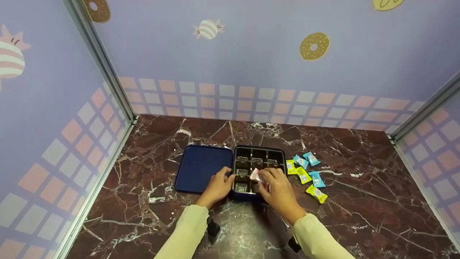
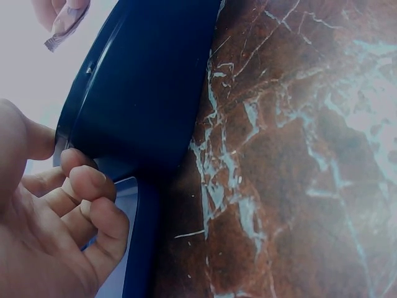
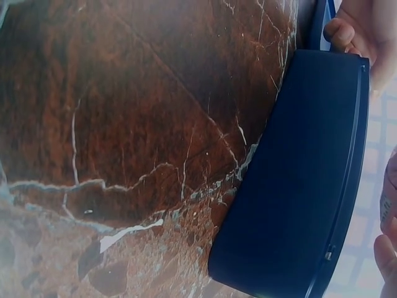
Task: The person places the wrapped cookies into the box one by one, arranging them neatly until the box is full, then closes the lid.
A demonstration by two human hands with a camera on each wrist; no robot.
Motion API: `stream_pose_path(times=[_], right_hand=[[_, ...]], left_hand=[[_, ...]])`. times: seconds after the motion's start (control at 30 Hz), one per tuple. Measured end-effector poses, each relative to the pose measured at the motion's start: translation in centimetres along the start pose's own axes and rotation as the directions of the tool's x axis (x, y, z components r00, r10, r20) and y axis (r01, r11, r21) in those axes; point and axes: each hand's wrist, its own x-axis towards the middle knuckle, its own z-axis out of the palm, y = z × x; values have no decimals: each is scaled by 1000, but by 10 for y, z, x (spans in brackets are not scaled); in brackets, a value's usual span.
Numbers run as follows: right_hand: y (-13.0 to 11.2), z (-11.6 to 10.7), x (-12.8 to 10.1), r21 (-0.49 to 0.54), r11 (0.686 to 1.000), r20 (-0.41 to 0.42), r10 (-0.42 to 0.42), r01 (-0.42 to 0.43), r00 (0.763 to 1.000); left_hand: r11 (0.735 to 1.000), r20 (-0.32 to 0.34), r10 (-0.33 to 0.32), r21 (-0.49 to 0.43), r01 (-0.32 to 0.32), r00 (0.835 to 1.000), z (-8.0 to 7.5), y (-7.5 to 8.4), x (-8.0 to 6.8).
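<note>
Dark blue compartment box sits open near the middle of the marble tabletop; its lid lies flat just left of it, touching. Left hand grips the box's near-left edge, fingers curled round the rim; the left wrist view confirms the curl. Right hand pinches a pink-wrapped candy over the box's middle compartments. Some compartments hold clear-wrapped pieces. Loose candies lie just right of the box: blue ones farther off, yellow ones nearer.
</note>
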Motion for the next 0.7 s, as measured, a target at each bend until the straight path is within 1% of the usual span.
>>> stream_pose_path(times=[0.3,0.53,0.7], right_hand=[[-4,2,1,-4,1000,31,3,-3,999],[-6,4,0,5,1000,26,-21,21,999],[-8,5,0,2,999,33,-38,38,999]], left_hand=[[1000,-17,10,-3,-10,1000,0,0,0],[1000,-8,-2,2,2,1000,0,0,0],[1000,0,0,-8,0,1000,-1,1,-1]])
